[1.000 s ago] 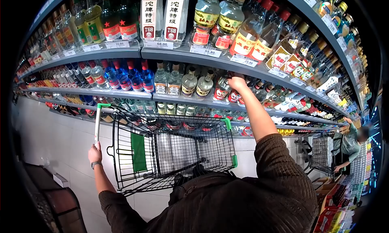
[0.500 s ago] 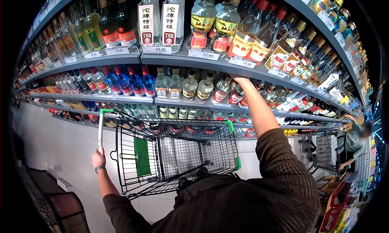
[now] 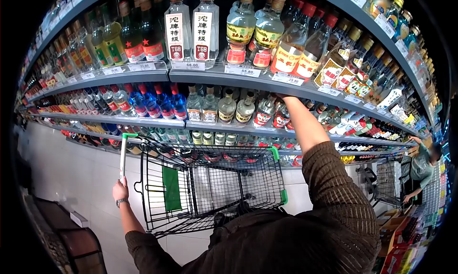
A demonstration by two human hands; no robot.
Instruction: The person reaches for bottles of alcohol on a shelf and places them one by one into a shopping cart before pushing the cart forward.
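Note:
My left hand is wrapped round the pale handle of a shopping cart with green corners. Only a little stands in the cart's wire basket that I can make out: a green panel at its handle end. My right hand reaches to the second shelf, at the tops of clear bottles with red and white labels. The shelf edge above hides most of its fingers, so what it touches cannot be made out.
Shelves of bottles curve across the view, with price tags along the edges. At the right, another person stands by a second cart, one arm raised to the shelves. A brown-sided stand is at the lower left.
The shelves and cart sit slightly lower in view. My left hand stays on the handle and my right hand stays at the second shelf.

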